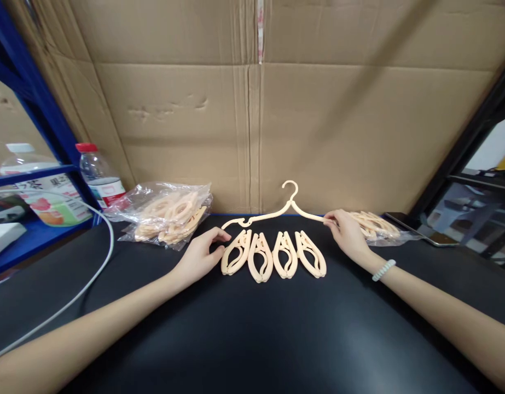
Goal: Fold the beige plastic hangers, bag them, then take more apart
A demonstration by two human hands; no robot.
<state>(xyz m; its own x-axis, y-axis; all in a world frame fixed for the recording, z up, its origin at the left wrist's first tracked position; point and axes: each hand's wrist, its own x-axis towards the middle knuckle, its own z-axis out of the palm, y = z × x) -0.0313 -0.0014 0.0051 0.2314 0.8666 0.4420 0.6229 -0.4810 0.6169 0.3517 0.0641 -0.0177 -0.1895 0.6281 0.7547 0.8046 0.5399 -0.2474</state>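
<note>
An unfolded cream plastic clothes hanger point(272, 215) lies near the back of the black table, its hook pointing toward the cardboard. My right hand point(350, 235), with a pale beaded band at the wrist, pinches the hanger's right end. Beside the left end rests my left hand point(203, 253), thumb and fingers apart; the fingertips are close to the leftmost folded hanger point(246, 254), and whether they touch it I cannot tell. Several folded hangers of the same kind lie in a row in front of the open one, including a folded hanger point(285, 271) near the middle.
Clear plastic bags with folded hangers lie on both sides: a left bag point(174, 216) and a right bag point(377, 229). A dark phone point(424, 231) lies at the right. Further left are a red-capped bottle point(98, 172), a blue shelf point(39, 235) and a white cable point(108, 251). Cardboard point(186, 120) walls the back.
</note>
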